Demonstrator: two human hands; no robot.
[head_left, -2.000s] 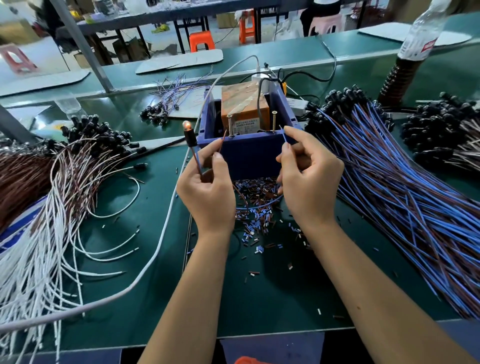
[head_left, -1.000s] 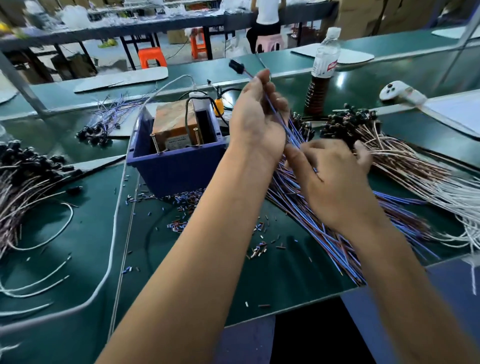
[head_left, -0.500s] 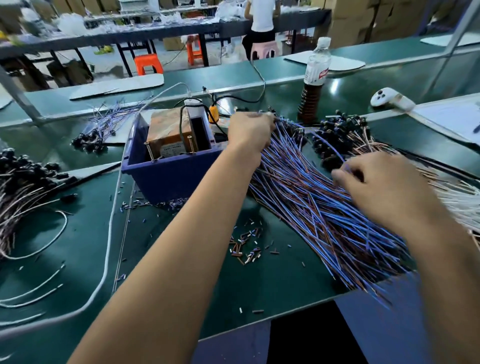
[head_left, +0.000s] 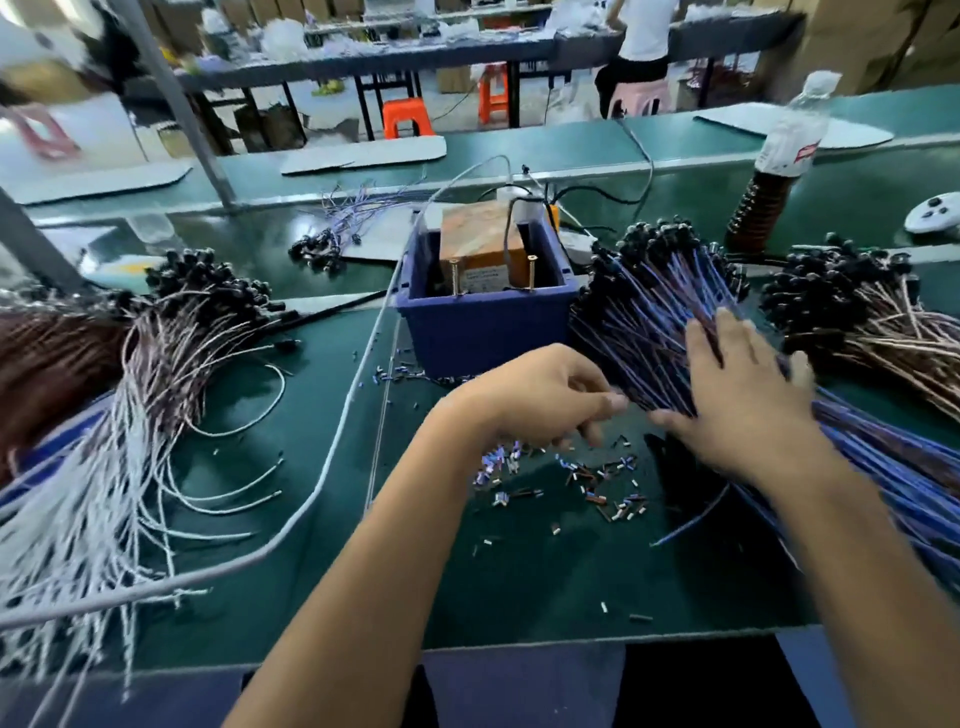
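Head view. Item: blue wire bundle, lying on the desk just right of the blue bin.
Risk: pulling one lead could drag tangled neighbours over the desk edge.
Look: thin blue and brown leads, fanned out, black caps at the far end.
Right hand: flat on the bundle, fingers spread.
Left hand: at the bundle's near edge, fingers curled; whether they pinch a lead, cannot tell.

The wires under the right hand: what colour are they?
The wires are mostly blue, some brown, with black caps; the head view shows it best.
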